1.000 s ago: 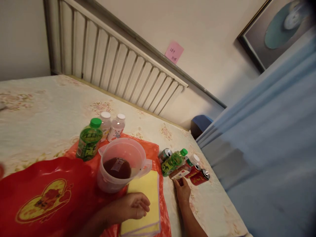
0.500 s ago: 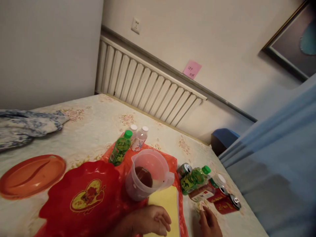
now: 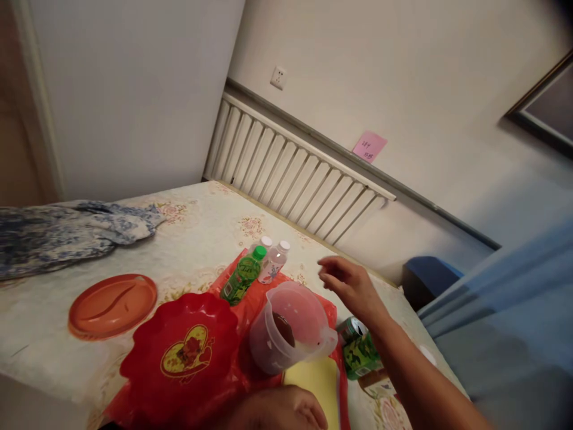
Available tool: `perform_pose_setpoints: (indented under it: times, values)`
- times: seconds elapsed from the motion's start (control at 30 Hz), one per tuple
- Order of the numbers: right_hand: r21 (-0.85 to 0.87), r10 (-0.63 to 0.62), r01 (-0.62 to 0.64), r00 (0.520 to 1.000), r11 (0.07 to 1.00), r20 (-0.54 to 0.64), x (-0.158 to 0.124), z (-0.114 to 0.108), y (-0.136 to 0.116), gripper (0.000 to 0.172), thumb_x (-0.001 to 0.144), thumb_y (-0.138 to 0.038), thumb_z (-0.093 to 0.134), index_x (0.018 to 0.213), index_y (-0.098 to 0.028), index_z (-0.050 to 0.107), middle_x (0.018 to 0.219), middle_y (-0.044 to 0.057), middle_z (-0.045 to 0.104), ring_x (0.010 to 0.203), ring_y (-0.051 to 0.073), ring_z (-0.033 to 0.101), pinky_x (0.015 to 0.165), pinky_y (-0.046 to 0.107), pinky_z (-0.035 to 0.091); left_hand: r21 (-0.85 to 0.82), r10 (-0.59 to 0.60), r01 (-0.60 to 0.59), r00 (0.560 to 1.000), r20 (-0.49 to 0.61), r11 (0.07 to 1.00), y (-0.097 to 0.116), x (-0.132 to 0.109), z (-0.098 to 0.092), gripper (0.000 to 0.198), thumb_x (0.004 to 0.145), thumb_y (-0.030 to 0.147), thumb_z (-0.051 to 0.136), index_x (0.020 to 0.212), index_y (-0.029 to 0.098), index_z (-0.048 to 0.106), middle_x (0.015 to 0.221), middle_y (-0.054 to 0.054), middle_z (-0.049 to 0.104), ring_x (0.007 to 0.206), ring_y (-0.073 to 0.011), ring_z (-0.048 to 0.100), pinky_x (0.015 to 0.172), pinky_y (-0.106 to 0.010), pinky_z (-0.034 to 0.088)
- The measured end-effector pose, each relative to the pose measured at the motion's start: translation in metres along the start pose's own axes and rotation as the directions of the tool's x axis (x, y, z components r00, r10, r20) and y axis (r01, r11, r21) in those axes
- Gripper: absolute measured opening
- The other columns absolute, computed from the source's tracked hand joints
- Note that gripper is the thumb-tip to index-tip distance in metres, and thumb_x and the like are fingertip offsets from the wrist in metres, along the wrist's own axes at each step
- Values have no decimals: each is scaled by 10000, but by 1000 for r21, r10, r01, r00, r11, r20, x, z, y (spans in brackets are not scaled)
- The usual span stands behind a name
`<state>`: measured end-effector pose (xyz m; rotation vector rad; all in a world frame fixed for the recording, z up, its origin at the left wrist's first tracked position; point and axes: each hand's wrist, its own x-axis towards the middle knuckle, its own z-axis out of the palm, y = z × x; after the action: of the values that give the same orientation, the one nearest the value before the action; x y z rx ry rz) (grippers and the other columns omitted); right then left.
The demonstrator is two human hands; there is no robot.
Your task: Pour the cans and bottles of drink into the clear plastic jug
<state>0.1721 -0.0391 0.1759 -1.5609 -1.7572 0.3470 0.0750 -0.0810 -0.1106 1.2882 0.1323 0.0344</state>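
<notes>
My right hand (image 3: 351, 286) reaches over the far side of the table, fingers half bent and apart with nothing visible in them. Its forearm crosses in front of a green-labelled bottle (image 3: 358, 356) and a can (image 3: 351, 328). At the bottom edge, my left hand (image 3: 290, 409) is loosely curled beside a yellow sheet (image 3: 317, 388), with no object visible in it. Above it stands a translucent measuring jug (image 3: 273, 349), its handle to the right, with dark brown liquid inside. Left of the jug lies a red scalloped tray (image 3: 152, 358) with a gold heart.
Behind the jug, a green-capped bottle (image 3: 244, 275) and two white-capped bottles, one a clear bottle (image 3: 274, 263), stand on a red plastic sheet (image 3: 329, 307). An orange divided plate (image 3: 89, 325) and a patterned cloth (image 3: 80, 236) lie left. A blue curtain (image 3: 514, 334) hangs right.
My right hand has moved up and forward from beside the cans and bottles to beyond the jug. My left hand stays low by the yellow sheet. The view has shifted left.
</notes>
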Motion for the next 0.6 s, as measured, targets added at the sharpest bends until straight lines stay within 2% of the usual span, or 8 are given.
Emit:
perform_pose_setpoints:
  times: [0.07, 0.17, 0.3, 0.37, 0.5, 0.6]
  values:
    - [-85, -92, 103, 989, 991, 116, 26, 21, -11, 241, 778, -234, 640, 1008, -168, 673, 832, 30, 684, 645, 131, 594, 652, 282, 504, -8, -9, 9, 1000, -4, 1000, 2, 0, 0, 550, 585, 415, 805, 1081, 206, 694, 990, -42, 712, 951, -239, 656, 925, -424, 482]
    - [-274, -203, 256, 957, 927, 208, 56, 51, -17, 383, 807, -205, 660, 1187, -188, 624, 1036, 65, 678, 716, 126, 600, 744, 292, 492, 8, -17, 17, 1000, -5, 1000, 9, -3, 0, 532, 592, 379, 795, 1087, 210, 698, 989, -42, 713, 952, -251, 662, 905, -426, 496]
    - [-457, -197, 352, 915, 817, 352, 80, 83, -17, 545, 801, -278, 725, 1311, -187, 556, 1186, 110, 619, 739, 136, 602, 742, 286, 468, 96, -13, 14, 1000, -5, 995, 16, -7, -1, 468, 641, 365, 763, 1080, 213, 706, 998, -47, 715, 955, -280, 671, 868, -438, 513]
    - [-475, -178, 373, 896, 797, 406, 86, 95, -16, 505, 802, -284, 730, 1277, -193, 588, 1129, 90, 635, 736, 134, 596, 724, 265, 454, 108, -10, 11, 1000, -9, 994, 15, -6, -2, 461, 635, 360, 764, 1069, 217, 710, 981, -44, 714, 937, -282, 675, 863, -445, 517]
    - [-452, -206, 440, 854, 775, 478, 88, 110, -17, 245, 790, -188, 711, 1035, -192, 708, 882, 33, 652, 767, 148, 579, 721, 241, 426, 54, -6, 6, 1000, 0, 999, 11, -4, -2, 485, 623, 367, 772, 1082, 222, 708, 955, -39, 710, 954, -276, 669, 897, -456, 503]
    - [-451, -216, 443, 856, 775, 470, 85, 111, -20, 171, 785, -158, 685, 950, -178, 722, 839, 32, 642, 746, 150, 563, 700, 244, 418, 19, -1, 1, 1000, 19, 1000, 14, -7, -2, 508, 613, 386, 788, 1081, 208, 701, 1009, -58, 705, 991, -283, 656, 915, -463, 492]
